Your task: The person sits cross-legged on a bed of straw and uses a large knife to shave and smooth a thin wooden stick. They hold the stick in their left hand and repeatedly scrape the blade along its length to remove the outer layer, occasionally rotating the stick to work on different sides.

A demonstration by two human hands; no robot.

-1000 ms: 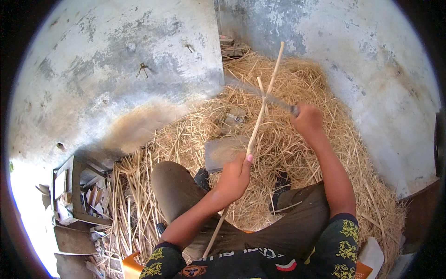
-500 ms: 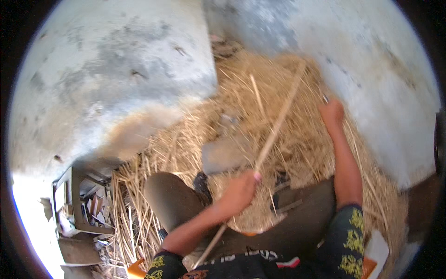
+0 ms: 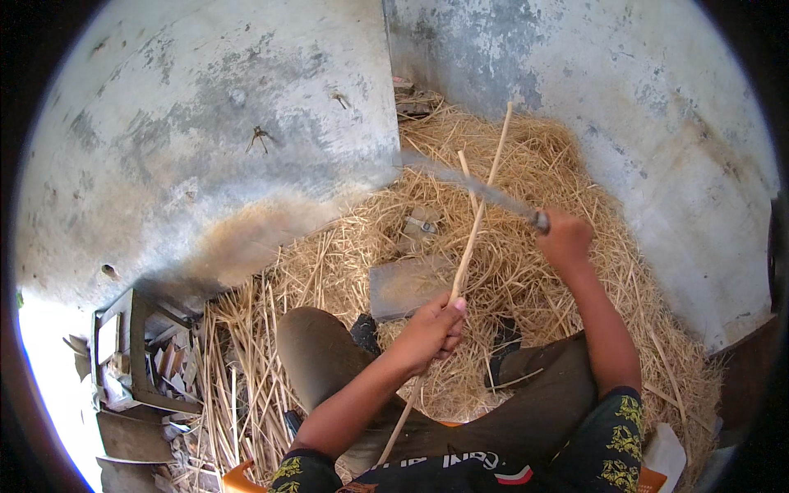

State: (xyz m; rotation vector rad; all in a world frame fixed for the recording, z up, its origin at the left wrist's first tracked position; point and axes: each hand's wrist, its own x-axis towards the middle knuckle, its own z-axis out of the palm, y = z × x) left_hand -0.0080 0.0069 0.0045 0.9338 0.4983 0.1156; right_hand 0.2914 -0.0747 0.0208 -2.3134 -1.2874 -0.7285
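My left hand (image 3: 434,330) is closed around a long pale wooden stick (image 3: 474,241), which may be bamboo. The stick slants from near my lap up and away to the right. A shorter pale piece (image 3: 466,171) meets it near its far part; whether the two are joined I cannot tell. In my right hand (image 3: 567,240) is the handle of a long knife (image 3: 503,197). Its blade, blurred by motion, points left and crosses the stick in view; whether they touch is unclear. Beneath the stick, between my feet, lies a flat grey block (image 3: 403,287).
Straw-like shavings (image 3: 567,172) cover the floor and pile up in the corner. Stained walls (image 3: 304,123) rise left and right. Long pale sticks (image 3: 234,386) lie left of my knee, beside a wooden frame (image 3: 144,353) holding scraps. I sit on something orange (image 3: 238,476).
My right hand has moved left and a little down, bringing the knife blade across the stick. My left hand keeps its grip; the stick has tilted slightly more upright.
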